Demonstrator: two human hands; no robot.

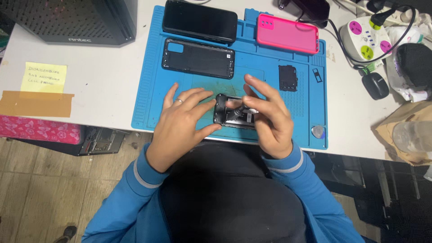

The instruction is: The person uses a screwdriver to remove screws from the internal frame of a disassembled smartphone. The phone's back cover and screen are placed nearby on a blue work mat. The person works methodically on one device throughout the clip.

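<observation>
An opened black phone body lies on the blue work mat near its front edge. My left hand, a ring on one finger, steadies the phone's left end with thumb and fingertips. My right hand holds a thin dark tool whose tip rests inside the phone. Most of the phone is hidden under my right hand.
On the mat lie a black back cover, a black phone, a pink case, a small black plate and a round disc. A computer case, a yellow note and a power strip stand around.
</observation>
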